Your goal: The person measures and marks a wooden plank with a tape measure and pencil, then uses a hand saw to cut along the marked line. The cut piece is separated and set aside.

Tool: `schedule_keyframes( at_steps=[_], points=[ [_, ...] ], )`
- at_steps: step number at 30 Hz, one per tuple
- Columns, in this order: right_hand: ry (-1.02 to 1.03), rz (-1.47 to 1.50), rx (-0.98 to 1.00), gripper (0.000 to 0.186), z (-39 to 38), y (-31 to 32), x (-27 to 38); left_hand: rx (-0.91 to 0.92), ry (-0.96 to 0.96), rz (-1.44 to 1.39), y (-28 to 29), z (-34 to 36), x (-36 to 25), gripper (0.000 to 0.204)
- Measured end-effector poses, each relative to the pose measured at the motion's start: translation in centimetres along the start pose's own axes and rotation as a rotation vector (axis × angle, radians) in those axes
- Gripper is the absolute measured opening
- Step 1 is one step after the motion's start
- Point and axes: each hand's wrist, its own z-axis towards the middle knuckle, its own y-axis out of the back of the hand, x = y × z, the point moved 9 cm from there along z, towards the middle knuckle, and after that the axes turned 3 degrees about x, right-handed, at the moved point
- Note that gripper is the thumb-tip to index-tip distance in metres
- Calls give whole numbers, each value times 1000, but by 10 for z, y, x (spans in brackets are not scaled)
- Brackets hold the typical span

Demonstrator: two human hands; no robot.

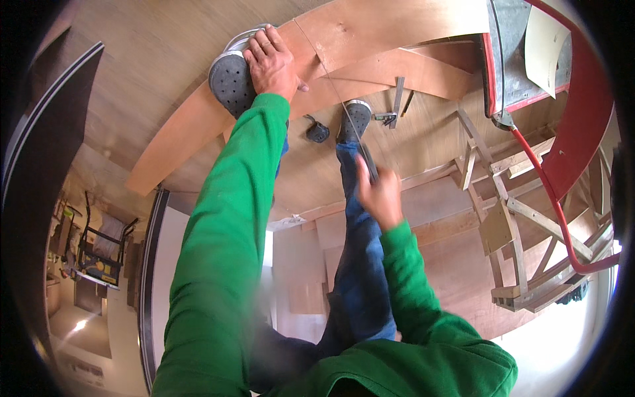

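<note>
My left hand [272, 66] presses down beside my grey clog [231, 83], its fingers stretched out and thumb spread, over a curved strip of brown sheet board [182, 135]. That clog stands on the board. In my right hand [380, 195], the fingers are wrapped round the dark handle of a long thin tool [366, 159], which looks like a handsaw seen edge-on. Its thin blade runs up to the edge of another curved board [397, 30]. My other clog [356, 119] rests near the blade. Part of the handle is hidden by my fingers.
On the wooden floor lie a black tape measure [317, 130], a combination square [395, 106] and a thin dark stick [407, 104]. At right stand a red-framed metal cart [493, 73] and a timber frame [512, 212]. A dark panel [56, 126] rises at left.
</note>
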Motion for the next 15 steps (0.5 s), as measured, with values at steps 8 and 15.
schedule_keyframes(
  at_steps=[8, 15],
  points=[
    [238, -22, -139, 77, 120, -93, 11, 41, -9, 40, -13, 2, 1, 147],
    [-35, 11, 30, 56, -28, 15, -6, 2, 5, 40, 6, -1, -3, 160]
  ],
)
